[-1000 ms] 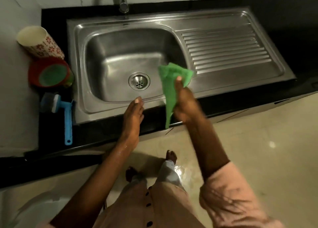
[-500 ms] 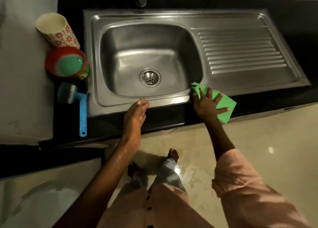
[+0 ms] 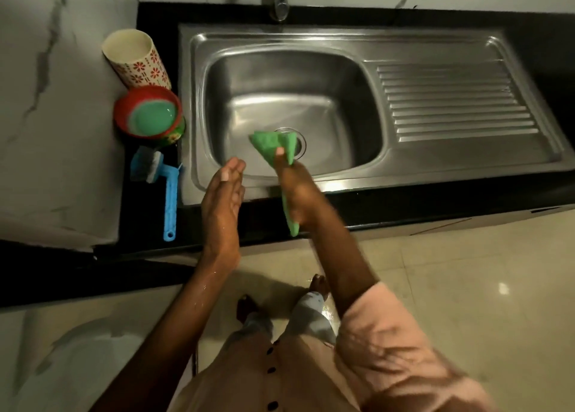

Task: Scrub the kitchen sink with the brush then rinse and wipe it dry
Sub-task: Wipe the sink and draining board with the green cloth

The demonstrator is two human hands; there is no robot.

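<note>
We've got the right hand (image 3: 298, 194) with its grip pinched round the green cloth (image 3: 275, 144), one end fanned out over the drain (image 3: 300, 141), the other trailing down past the wrist. It looks lifted over the basin; whether it touches the steel we can't tell. The left hand (image 3: 222, 200) lies flat, fingers straight and together, fingertips on the front rim of the sink (image 3: 280, 38). Out to the left, the blue brush (image 3: 161, 181) lies on the black table (image 3: 149, 225), just beside the sink, untouched. The tap (image 3: 280, 1) shows no water running. So we'd judge scrubbing and rinsing done, and we're into the drying: basin and ribbed drainboard (image 3: 451, 100) likely still want wiping.
</note>
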